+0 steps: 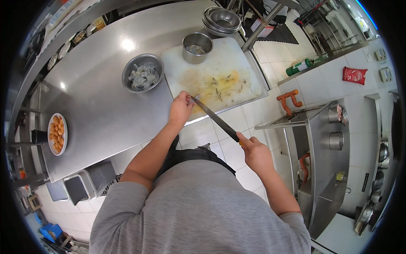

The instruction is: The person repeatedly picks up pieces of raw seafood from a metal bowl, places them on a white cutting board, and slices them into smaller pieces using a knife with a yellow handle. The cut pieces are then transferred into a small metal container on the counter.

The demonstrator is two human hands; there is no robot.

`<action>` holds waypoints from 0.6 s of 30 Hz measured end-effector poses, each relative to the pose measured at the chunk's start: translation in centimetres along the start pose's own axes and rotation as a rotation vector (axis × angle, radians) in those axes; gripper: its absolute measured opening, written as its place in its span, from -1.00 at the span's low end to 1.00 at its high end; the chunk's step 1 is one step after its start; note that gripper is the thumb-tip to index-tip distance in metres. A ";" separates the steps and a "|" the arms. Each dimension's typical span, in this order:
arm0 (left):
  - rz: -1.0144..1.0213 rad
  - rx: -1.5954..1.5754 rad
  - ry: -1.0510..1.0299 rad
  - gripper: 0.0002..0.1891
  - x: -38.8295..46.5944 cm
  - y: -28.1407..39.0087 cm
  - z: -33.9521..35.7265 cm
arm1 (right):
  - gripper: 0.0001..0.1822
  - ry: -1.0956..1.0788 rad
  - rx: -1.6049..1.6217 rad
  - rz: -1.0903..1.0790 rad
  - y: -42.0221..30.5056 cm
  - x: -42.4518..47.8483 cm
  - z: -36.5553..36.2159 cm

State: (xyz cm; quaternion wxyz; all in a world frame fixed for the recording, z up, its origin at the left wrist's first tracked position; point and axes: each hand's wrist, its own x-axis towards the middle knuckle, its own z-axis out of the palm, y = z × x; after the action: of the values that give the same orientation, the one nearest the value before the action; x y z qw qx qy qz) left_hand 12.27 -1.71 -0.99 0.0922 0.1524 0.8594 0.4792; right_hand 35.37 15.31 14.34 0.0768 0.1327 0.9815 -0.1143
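Observation:
My right hand grips the handle of a long-bladed knife, its blade pointing up and left. The tip meets a small greyish piece, apparently raw shrimp, pinched in the fingers of my left hand at the near left edge of a white cutting board. Yellow-orange stains and dark scraps are spread over the board. On its far part stands a steel pot with pale pieces inside. Left of the board, a steel bowl holds a heap of grey, shrimp-like pieces.
The board lies on a steel table. An oval white dish of orange-brown balls is at the left end; stacked steel bowls stand beyond the board. Grey bins are below the table's near edge. A steel counter is at right.

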 end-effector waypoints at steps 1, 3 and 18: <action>-0.002 -0.018 0.012 -0.70 0.0 0.0 0.1 | -0.56 0.004 -0.002 0.013 0.5 0.3 0.4; 0.020 -0.053 0.043 -0.70 0.1 -0.8 0.5 | -0.54 0.013 0.001 0.040 1.7 0.8 1.2; 0.013 0.362 -0.080 -0.78 4.1 2.9 3.4 | -0.46 0.038 0.037 0.208 3.3 0.8 2.5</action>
State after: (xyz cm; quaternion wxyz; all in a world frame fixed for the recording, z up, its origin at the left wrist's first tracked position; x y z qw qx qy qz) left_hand 9.96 3.86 -0.35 0.0940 0.1912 0.9263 0.3108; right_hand 35.84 18.00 11.12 0.0673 0.2374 0.9614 -0.1215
